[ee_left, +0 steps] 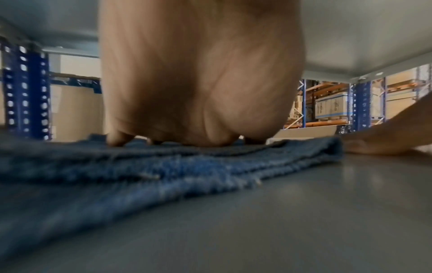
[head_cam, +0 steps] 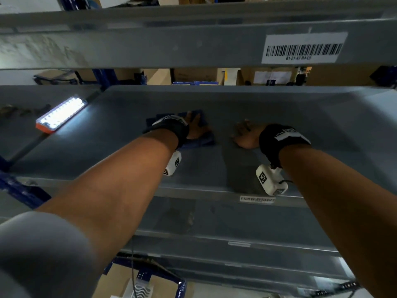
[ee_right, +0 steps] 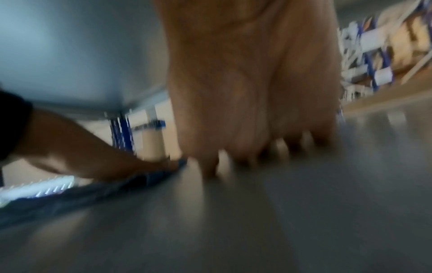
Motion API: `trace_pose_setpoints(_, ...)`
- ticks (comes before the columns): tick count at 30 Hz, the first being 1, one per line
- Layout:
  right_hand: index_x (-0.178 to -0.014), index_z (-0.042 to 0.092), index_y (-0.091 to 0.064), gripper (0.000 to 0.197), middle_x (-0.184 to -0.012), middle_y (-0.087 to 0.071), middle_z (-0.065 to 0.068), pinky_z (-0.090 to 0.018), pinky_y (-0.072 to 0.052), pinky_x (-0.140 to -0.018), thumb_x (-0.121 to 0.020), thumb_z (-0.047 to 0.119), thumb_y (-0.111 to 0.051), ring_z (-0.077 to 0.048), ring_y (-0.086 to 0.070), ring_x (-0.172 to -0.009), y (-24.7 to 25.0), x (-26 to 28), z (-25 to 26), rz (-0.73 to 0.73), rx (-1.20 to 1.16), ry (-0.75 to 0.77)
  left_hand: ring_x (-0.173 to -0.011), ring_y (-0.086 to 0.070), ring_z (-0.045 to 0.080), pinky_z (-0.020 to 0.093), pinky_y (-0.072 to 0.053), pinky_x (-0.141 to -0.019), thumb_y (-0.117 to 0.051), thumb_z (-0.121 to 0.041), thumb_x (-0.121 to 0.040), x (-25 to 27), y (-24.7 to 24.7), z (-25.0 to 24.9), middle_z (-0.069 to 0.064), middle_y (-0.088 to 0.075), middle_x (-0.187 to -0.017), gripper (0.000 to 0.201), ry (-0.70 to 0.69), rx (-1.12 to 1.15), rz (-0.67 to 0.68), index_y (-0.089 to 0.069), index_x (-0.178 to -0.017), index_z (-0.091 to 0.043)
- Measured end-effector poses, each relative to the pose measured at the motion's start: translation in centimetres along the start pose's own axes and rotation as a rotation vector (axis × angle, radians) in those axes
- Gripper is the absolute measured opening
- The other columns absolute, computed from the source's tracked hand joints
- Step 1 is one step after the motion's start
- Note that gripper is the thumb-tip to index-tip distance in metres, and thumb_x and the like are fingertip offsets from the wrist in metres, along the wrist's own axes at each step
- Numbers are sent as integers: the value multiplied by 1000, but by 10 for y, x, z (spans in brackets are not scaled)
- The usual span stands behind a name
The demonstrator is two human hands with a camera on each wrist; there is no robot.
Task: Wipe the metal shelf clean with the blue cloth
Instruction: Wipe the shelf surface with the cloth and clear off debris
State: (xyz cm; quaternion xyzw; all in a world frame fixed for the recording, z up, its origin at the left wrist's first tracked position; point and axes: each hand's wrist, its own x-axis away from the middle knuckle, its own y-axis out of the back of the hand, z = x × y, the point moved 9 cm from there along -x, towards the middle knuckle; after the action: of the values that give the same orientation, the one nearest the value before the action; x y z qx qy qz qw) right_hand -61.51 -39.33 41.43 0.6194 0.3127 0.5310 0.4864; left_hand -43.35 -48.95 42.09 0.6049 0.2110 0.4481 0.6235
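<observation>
The grey metal shelf (head_cam: 300, 125) runs across the head view at chest height. A blue cloth (head_cam: 204, 140) lies bunched on it near the middle. My left hand (head_cam: 195, 127) lies flat on top of the cloth (ee_left: 163, 175) with straight fingers pressing it down. My right hand (head_cam: 245, 134) rests palm down on the bare shelf surface (ee_right: 304, 203) just right of the cloth, fingers spread and holding nothing. The right wrist view is blurred; it shows my left hand (ee_right: 98, 157) on the cloth's (ee_right: 93, 192) edge.
A lit LED lamp (head_cam: 62, 114) with an orange base lies on the shelf at the left. Another shelf board (head_cam: 193, 46) with a barcode label (head_cam: 303, 48) hangs close overhead. Blue rack uprights (ee_left: 25, 92) stand at the left, cardboard boxes behind.
</observation>
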Motion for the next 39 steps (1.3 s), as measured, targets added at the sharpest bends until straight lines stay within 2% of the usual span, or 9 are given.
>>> trace_pose_setpoints(3, -161, 25, -4, 77, -168, -1, -1, -45, -5, -125, -100, 64, -31, -23, -4, -154, 10, -7, 1, 6, 46, 31, -151, -17, 36, 65, -17, -116, -15, -105, -60, -61, -20, 18, -6, -11, -165, 100, 41, -13, -22, -19, -145, -53)
trace_pose_setpoints(9, -160, 19, -4, 68, -168, -3, -5, -39, -5, -123, -106, 52, -29, -24, -5, -154, 21, -13, 2, -3, 121, 60, -153, 14, 39, 62, -2, -122, -28, -54, -106, -8, 17, -46, 6, 19, -167, 61, -303, -177, -118, 0, -159, -42)
trace_pose_setpoints(14, -160, 19, 1, 65, -167, 5, -8, -44, -4, -125, -108, 48, -22, -27, -1, -155, 19, -26, 4, -31, 84, 8, -125, -51, 36, 50, -41, -106, -38, -102, -64, -18, 23, 36, 5, -48, -145, 96, 117, 60, -161, -49, -137, -41)
trace_pose_setpoints(16, -161, 20, 1, 66, -167, 6, -8, -43, -4, -124, -107, 49, -23, -26, 0, -155, 20, -28, 7, -41, 57, 12, -141, -37, 40, 59, -33, -112, -28, -109, -52, -30, 16, 19, 2, -33, -159, 112, 57, -47, -49, -37, -147, -49)
trace_pose_setpoints(21, -160, 26, 4, 67, -167, 11, -2, -51, -1, -124, -104, 57, -15, -23, 2, -155, 19, -28, 0, -46, 101, 14, -153, 14, 40, 66, -5, -120, -20, -59, -104, -15, 20, -55, 7, 16, -168, 61, -257, -153, -17, 4, -158, -45)
trace_pose_setpoints(27, -160, 29, 6, 65, -167, 13, 3, -48, 1, -125, -104, 57, -11, -22, 3, -155, 16, -30, -4, -26, 34, -23, -132, -47, 38, 40, -39, -99, -41, -86, -77, -10, 29, 35, 10, -47, -149, 94, 234, 151, -19, -50, -144, -21)
trace_pose_setpoints(30, -159, 29, 5, 65, -167, 12, 1, -54, 0, -124, -103, 57, -13, -23, 3, -155, 16, -33, 0, -29, 16, -40, -151, -16, 41, 57, -24, -116, -21, -88, -85, -20, 32, -20, 9, -15, -166, 93, -78, -174, -44, -23, -158, -31)
trace_pose_setpoints(33, -160, 29, 1, 72, -167, 7, 3, -57, 4, -122, -97, 61, -13, -21, 1, -155, 14, -38, 2, -7, -47, -53, -152, 13, 42, 65, -9, -120, -24, -45, -109, -29, 21, -57, 11, 17, -167, 59, -324, -317, -58, 1, -161, -32)
trace_pose_setpoints(39, -160, 28, 5, 65, -167, 12, 1, -56, 2, -123, -104, 55, -12, -22, 4, -155, 18, -34, -1, -44, 7, -50, -135, -40, 40, 53, -34, -112, -37, -88, -66, -51, 27, 43, 12, -33, -154, 98, 233, 156, -90, -38, -146, -31)
